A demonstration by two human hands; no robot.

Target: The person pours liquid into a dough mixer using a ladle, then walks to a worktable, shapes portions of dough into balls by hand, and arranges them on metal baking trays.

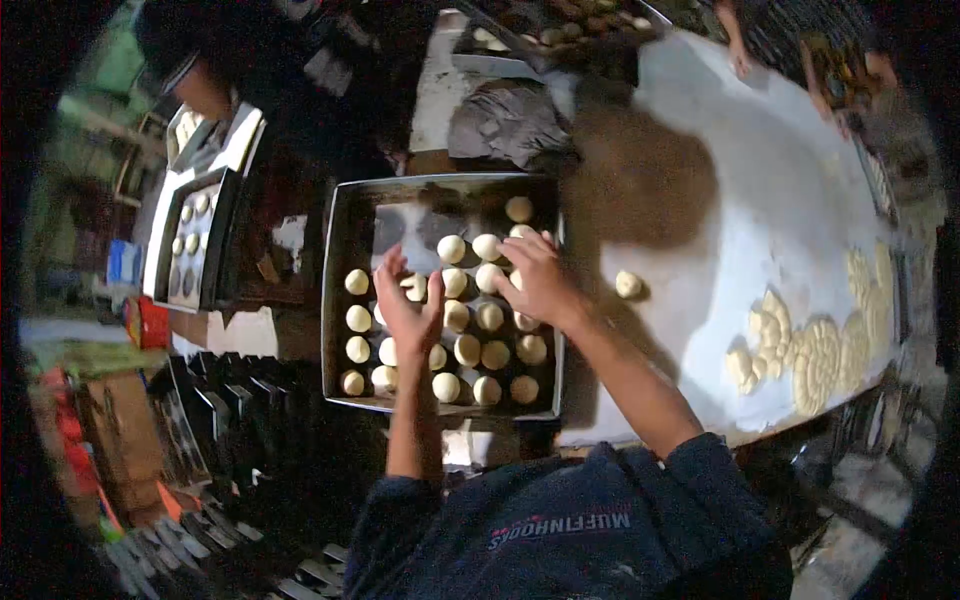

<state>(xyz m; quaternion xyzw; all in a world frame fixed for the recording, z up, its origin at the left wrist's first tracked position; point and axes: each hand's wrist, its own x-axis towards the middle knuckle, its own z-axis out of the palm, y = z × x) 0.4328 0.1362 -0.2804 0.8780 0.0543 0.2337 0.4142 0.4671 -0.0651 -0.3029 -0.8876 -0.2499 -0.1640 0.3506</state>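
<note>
A square metal tray (329, 290) in front of me holds rows of round, pale dough balls (446, 387). Over its left middle is my left hand (408, 315), thumb and fingers apart. One dough ball (413, 287) shows between that thumb and the fingers; I cannot tell whether they touch it. My right hand (543, 280) reaches over the tray's right side, thumb spread from the fingers. It partly covers the dough balls there, and no firm grip on any of them shows.
Right of the tray, a single dough piece (628, 285) lies on the floured table (690, 330). Clustered dough pieces (818, 360) sit farther right. A crumpled cloth (510, 122) lies behind the tray. Another person (205, 90) is at upper left, near a smaller tray (205, 240).
</note>
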